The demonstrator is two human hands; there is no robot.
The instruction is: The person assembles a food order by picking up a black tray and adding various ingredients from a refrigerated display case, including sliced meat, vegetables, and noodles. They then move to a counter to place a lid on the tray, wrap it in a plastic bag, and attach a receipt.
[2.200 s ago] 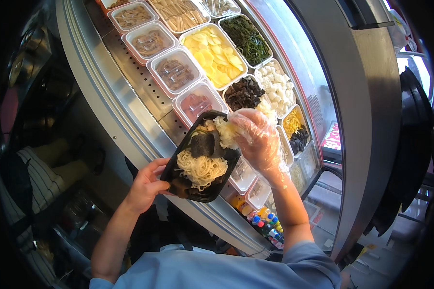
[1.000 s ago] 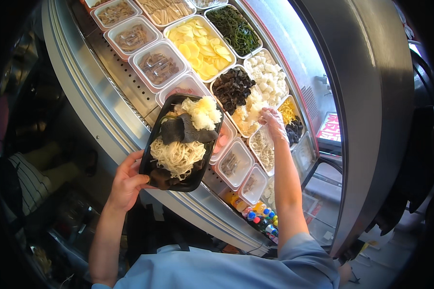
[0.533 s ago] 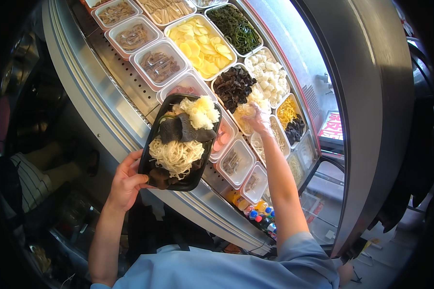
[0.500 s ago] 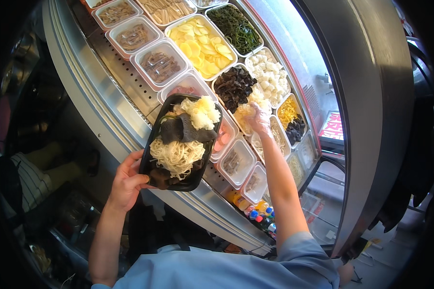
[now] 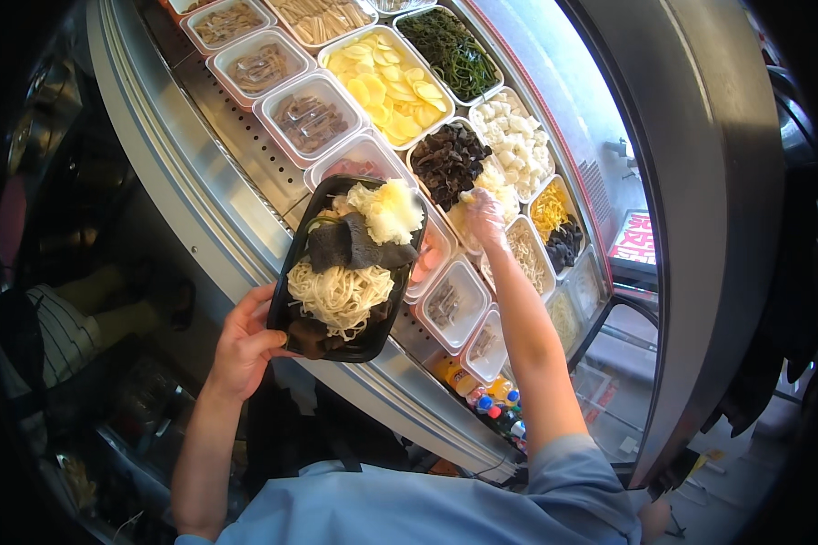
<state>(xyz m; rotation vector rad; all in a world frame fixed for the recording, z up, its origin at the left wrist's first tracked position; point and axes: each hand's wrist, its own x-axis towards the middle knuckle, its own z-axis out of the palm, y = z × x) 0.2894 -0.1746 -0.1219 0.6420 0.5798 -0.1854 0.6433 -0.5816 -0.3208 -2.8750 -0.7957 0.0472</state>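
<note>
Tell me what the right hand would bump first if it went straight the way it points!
Probably the dark, crinkly food just beyond the right hand, though depth is unclear: pale, frilly food close by might come first.

A light blue shirt [image 5: 364, 504], softly creased, spreads across the bottom of the frame. Its short right sleeve [image 5: 570, 463] shows at lower right. A thin, clear, crinkled plastic glove [image 5: 487, 218] covers the right hand [image 5: 491, 227], right of centre; the left hand [image 5: 245, 341], left of centre, is bare.
</note>
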